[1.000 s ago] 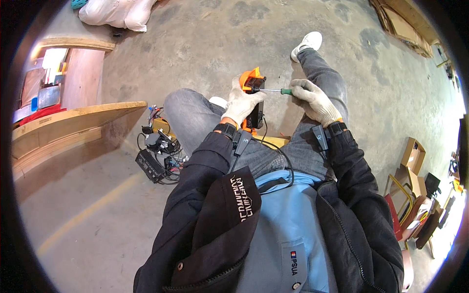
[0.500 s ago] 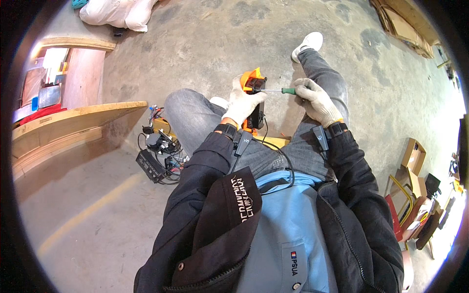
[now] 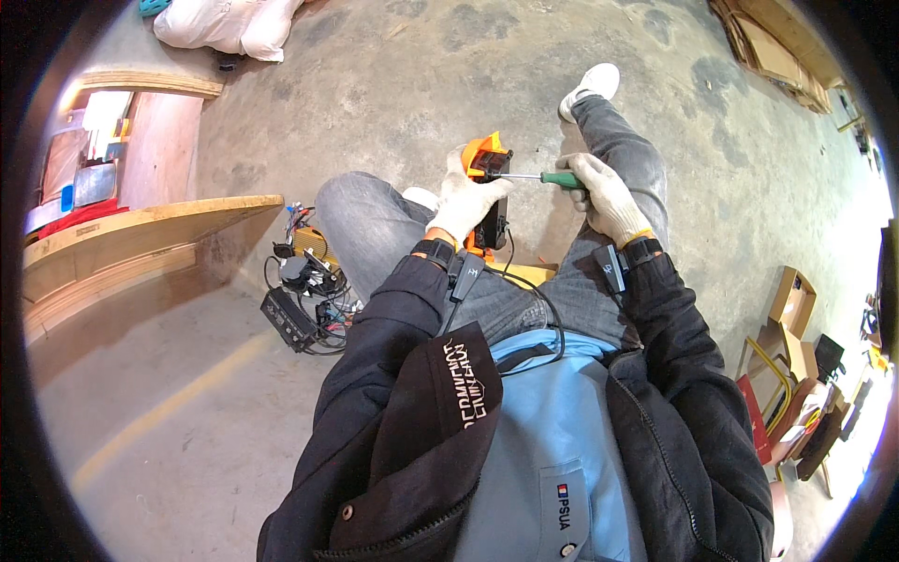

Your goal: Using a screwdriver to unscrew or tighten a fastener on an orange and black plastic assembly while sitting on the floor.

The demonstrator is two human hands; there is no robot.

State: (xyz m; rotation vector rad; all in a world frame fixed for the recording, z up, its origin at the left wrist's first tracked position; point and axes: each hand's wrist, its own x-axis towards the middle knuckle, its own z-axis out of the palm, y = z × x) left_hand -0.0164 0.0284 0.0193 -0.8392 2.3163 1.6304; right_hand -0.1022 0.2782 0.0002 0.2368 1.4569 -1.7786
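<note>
My left hand (image 3: 464,200), in a white work glove, is closed round an orange and black device (image 3: 493,211) held up between my knees. A black cable (image 3: 510,253) hangs from its lower end. In my gloved right hand (image 3: 607,195) is a screwdriver with a green handle (image 3: 560,179), gripped between thumb and fingers. Its metal shaft (image 3: 523,175) lies level and points left, with the tip against the upper part of the device. The exact spot under the tip is too small to make out.
A pile of black electronic parts and tangled wires (image 3: 314,290) lies on the floor left of my knee. Beside it stands a wooden bench (image 3: 150,217). Something yellow (image 3: 529,272) sits low between my legs. Boxes and chairs (image 3: 796,375) stand at the right, white sacks (image 3: 225,28) at the far left.
My right hand has shifted its grip on the screwdriver, its fingers now lying differently and more of the green handle showing. The left hand and the device stay almost where they were.
</note>
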